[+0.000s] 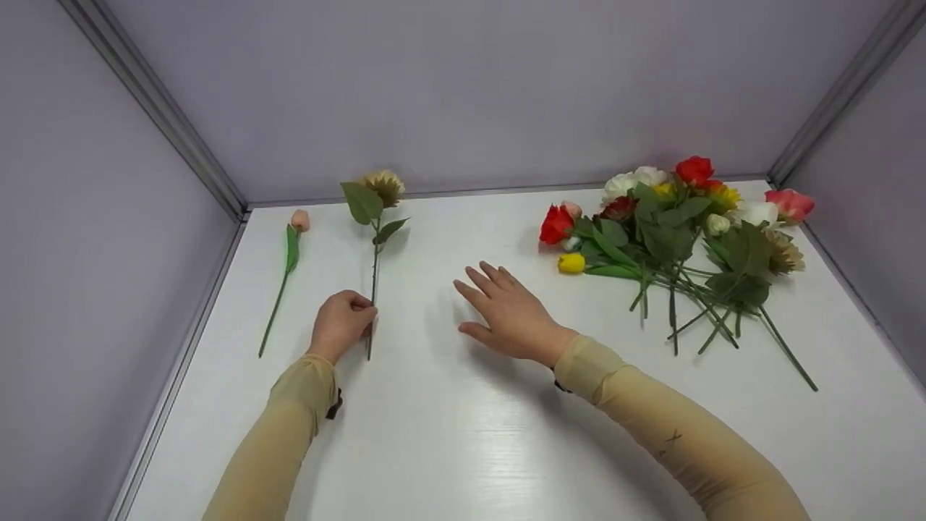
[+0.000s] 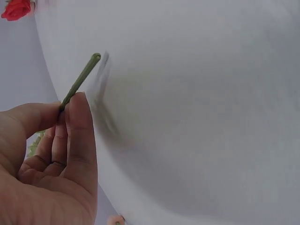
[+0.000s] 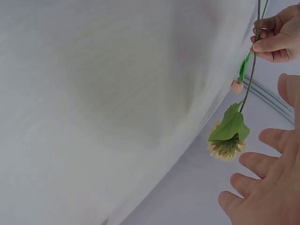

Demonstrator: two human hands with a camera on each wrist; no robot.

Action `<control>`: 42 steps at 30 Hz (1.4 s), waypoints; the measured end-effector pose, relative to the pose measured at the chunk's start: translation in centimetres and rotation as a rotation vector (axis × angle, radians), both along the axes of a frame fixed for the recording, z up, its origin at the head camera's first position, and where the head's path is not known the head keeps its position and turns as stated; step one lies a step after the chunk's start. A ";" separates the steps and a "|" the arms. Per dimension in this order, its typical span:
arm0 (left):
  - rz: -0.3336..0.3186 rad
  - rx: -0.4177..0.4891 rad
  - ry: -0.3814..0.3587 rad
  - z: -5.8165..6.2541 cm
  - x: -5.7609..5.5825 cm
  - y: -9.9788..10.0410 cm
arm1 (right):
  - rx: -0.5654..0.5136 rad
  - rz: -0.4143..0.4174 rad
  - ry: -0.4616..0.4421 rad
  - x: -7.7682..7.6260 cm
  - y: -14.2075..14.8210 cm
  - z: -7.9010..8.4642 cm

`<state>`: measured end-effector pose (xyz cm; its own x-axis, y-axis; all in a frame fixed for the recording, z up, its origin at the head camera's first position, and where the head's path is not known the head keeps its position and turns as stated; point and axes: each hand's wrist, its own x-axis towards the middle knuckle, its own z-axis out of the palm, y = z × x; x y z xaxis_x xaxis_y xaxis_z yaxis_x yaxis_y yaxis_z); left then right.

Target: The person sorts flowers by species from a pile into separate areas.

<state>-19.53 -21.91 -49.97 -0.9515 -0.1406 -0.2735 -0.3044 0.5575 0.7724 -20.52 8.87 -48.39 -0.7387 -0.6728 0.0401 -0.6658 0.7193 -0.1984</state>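
In the head view my left hand (image 1: 343, 325) pinches the lower stem of a cream sunflower-like artificial flower (image 1: 383, 188) between thumb and fingertips. Its bloom points toward the back wall, with green leaves below it. The cut end of the stem (image 2: 82, 77) sticks out past my fingers in the left wrist view. My right hand (image 1: 515, 315) hovers over the middle of the table, fingers spread and nothing in them. Left of the held flower lies a pink tulip (image 1: 300, 221), its stem running toward the front.
A pile of artificial flowers lies at the right back, with a red rose (image 1: 557, 224), a yellow tulip (image 1: 571, 263), white blooms (image 1: 629, 183) and crossing stems. Grey panels (image 1: 463, 94) wall the white table (image 1: 448, 434) at the back and sides.
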 end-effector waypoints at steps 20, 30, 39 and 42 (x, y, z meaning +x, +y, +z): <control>-0.034 -0.107 0.001 -0.3 -0.6 1.0 | 0.069 0.006 -0.028 0.2 0.2 -1.5; -0.046 -0.139 0.012 -0.6 -0.6 1.2 | 0.085 -0.009 -0.081 0.3 0.6 -1.4; -0.060 -0.068 -0.021 -0.1 -0.2 0.7 | 0.056 -0.026 -0.068 -0.2 2.4 -1.2; -0.066 -0.106 0.014 0.1 -0.2 1.0 | 0.006 -0.072 -0.065 -0.6 3.9 -0.9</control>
<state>-19.77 -20.94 -49.85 -0.9633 -0.1049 -0.2472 -0.2540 0.6549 0.7117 -21.10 12.73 -49.25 -0.7860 -0.6180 -0.0135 -0.5983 0.7661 -0.2347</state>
